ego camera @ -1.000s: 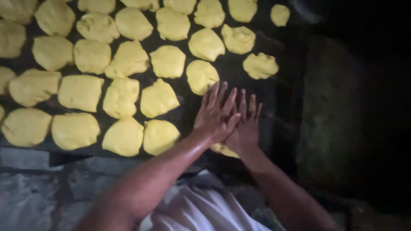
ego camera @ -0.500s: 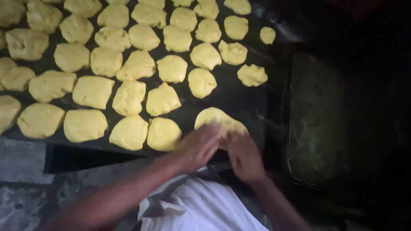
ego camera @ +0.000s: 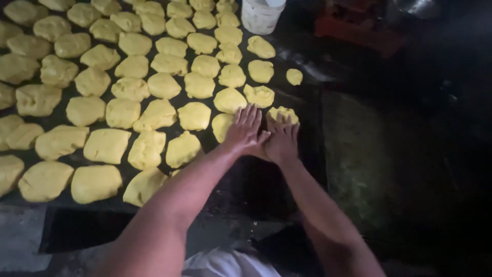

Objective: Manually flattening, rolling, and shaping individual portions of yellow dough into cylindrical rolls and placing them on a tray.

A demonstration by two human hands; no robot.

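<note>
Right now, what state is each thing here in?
Yellow dough piece under the hands: pressed, partly covered.
Left hand: flat, fingers spread.
Right hand: flat on the dough.
Other yellow dough pieces: flattened, lying in rows.
White bucket: upright.

Both hands lie flat and side by side on a dark counter [ego camera: 266, 184], fingers spread and pointing away from the person. The left hand [ego camera: 247, 129] presses palm down beside a yellow dough piece [ego camera: 222, 126] at the near edge of the rows. The right hand [ego camera: 282, 138] touches the left at the thumb and covers most of another flattened yellow dough piece [ego camera: 282, 113], whose far edge shows beyond the fingertips. Many similar yellow dough pieces [ego camera: 133, 87] fill the counter in loose rows to the left and ahead. A white bucket [ego camera: 261, 15] stands at the far end of the rows.
</note>
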